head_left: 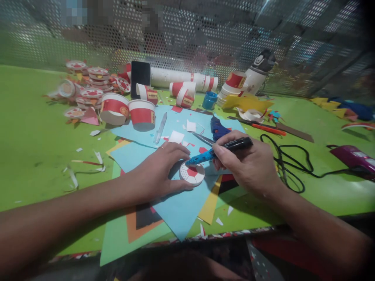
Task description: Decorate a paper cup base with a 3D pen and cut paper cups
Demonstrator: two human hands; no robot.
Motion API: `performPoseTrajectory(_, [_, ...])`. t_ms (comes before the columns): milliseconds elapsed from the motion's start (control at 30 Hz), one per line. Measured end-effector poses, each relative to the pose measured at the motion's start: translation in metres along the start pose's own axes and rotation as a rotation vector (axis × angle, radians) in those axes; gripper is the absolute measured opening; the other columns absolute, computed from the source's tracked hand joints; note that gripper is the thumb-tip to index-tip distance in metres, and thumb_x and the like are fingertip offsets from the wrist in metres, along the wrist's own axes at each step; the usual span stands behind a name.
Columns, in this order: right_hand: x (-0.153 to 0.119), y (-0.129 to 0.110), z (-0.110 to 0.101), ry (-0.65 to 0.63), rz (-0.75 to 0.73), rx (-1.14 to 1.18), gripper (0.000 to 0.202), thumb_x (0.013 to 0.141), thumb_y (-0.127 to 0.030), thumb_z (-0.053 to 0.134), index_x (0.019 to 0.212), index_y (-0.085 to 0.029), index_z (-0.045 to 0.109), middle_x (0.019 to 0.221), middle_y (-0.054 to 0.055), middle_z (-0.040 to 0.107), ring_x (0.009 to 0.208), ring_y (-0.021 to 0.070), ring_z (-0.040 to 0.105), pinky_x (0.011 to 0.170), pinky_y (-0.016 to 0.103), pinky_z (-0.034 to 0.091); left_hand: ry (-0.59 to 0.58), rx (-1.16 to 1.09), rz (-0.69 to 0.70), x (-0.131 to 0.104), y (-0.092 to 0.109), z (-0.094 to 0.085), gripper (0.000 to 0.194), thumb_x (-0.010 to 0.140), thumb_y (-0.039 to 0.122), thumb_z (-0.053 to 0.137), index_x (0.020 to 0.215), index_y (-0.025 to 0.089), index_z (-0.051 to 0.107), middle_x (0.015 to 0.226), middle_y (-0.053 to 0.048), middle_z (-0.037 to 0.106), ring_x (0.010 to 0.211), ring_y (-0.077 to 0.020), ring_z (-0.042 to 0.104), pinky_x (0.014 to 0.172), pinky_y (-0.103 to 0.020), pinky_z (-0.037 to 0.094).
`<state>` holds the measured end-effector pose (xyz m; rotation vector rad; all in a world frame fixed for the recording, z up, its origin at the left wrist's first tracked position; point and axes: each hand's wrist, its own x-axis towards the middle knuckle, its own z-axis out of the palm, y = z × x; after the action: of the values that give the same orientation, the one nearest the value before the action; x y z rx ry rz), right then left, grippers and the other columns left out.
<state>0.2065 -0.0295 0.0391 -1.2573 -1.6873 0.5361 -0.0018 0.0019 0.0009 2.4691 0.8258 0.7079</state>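
My left hand [162,170] is curled around the side of a small round white paper disc [188,176], its thumb and fingers at the rim. The disc has a red centre, drawn lines and small dots. In my right hand [249,162] is a marker pen [205,157] with a blue patterned barrel and a black end. Its tip meets the disc's upper edge, though contact is hard to make out. Beneath both lies a light blue paper sheet [187,210], on top of other coloured sheets. A grey pointed tool [203,138] lies just beyond my right hand.
Red-and-white paper cups [142,115] stand behind, near a pile of decorated paper discs [98,74]. A blue glue gun [217,128], a blue jar [209,100], a phone [140,78] and a bottle [258,74] are farther back. A black cord [307,158] loops at right.
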Motion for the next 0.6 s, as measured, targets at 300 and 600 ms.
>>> performPoseTrajectory(300, [-0.0013, 0.0024, 0.0006, -0.024, -0.012, 0.001, 0.011, 0.081, -0.025, 0.063, 0.072, -0.019, 0.06, 0.054, -0.004, 0.058, 0.045, 0.0101, 0.054, 0.045, 0.023, 0.047, 0.001, 0.0, 0.013, -0.0004, -0.0008, 0.0003, 0.044, 0.078, 0.044, 0.073, 0.109, 0.016, 0.059, 0.118, -0.012, 0.06, 0.114, -0.0267, 0.053, 0.097, -0.044, 0.045])
performPoseTrajectory(600, [-0.0004, 0.0, -0.001, -0.061, -0.011, -0.031, 0.012, 0.082, -0.024, 0.062, 0.071, -0.018, 0.06, 0.053, -0.003, 0.057, 0.045, 0.0097, 0.052, 0.045, 0.022, 0.045, -0.007, 0.001, 0.012, -0.0001, -0.0011, 0.0004, 0.043, 0.077, 0.044, 0.073, 0.109, 0.017, 0.059, 0.12, -0.012, 0.059, 0.115, -0.0269, 0.053, 0.098, -0.045, 0.044])
